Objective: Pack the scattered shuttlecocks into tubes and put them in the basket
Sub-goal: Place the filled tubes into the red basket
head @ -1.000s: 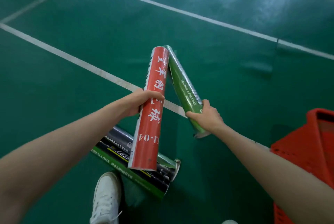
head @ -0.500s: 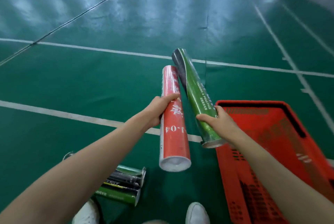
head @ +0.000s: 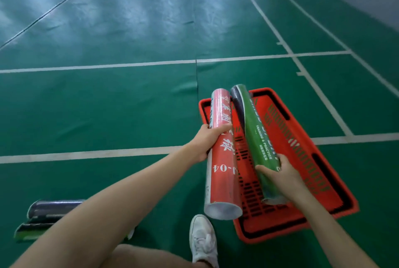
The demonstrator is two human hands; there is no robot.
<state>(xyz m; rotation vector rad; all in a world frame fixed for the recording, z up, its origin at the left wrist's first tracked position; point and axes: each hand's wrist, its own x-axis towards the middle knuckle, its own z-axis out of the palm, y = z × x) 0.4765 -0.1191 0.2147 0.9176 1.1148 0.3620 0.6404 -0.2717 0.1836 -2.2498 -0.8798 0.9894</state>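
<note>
My left hand [head: 208, 141] grips a red shuttlecock tube [head: 221, 159] with white characters around its middle. My right hand [head: 280, 173] grips a green and black tube [head: 257, 138] near its lower end. Both tubes are held side by side above the left part of a red plastic basket [head: 302, 155] that stands on the green court floor. Their far ends point away from me over the basket's far rim. No loose shuttlecocks show in the head view.
Several more tubes [head: 49, 216], dark and green, lie on the floor at lower left, partly hidden by my left forearm. My white shoe [head: 203, 239] stands just left of the basket's near corner. White court lines cross the floor.
The view has swung right and the basket has come fully under my hands. Both tubes have moved from beside the basket to above its inside. The floor tubes have slid to the lower left.
</note>
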